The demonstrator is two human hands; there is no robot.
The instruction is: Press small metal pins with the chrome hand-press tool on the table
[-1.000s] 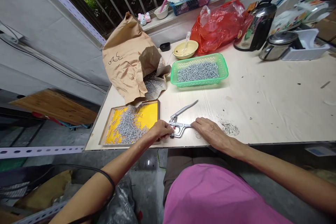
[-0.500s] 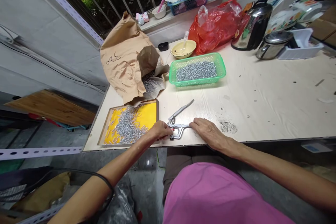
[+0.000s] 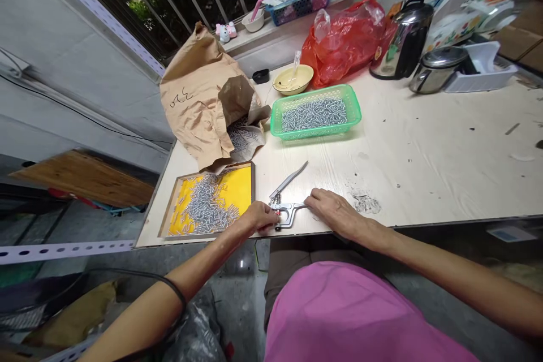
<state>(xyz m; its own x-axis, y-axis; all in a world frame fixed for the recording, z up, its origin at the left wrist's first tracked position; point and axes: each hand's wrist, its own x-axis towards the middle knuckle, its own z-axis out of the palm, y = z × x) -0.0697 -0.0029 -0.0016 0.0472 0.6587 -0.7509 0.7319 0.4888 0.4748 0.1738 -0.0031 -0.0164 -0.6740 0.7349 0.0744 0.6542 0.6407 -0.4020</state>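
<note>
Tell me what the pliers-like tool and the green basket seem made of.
Silver-grey pliers-like tool: probably metal, satin finish, judging by its even grey sheen.

Green rectangular basket: likely plastic, slightly glossy; its perforated walls look translucent.

this looks like a small workshop or home-style workroom set up by a barred window. the signs of work are a pale wooden bench (image 3: 424, 169) with dark marks on its top, a yellow-bottomed shallow cardboard tray (image 3: 240, 186) and a green perforated plastic basket (image 3: 316, 134), both with piles of small silvery metal pieces, and a crumpled brown paper sack (image 3: 197, 107) holding more. a silvery metal hand tool (image 3: 289, 209) lies there too. homely touches share the space: a shiny steel kettle (image 3: 405, 39), a pale yellow bowl (image 3: 293, 80) and a red plastic bag (image 3: 345, 42).
</note>
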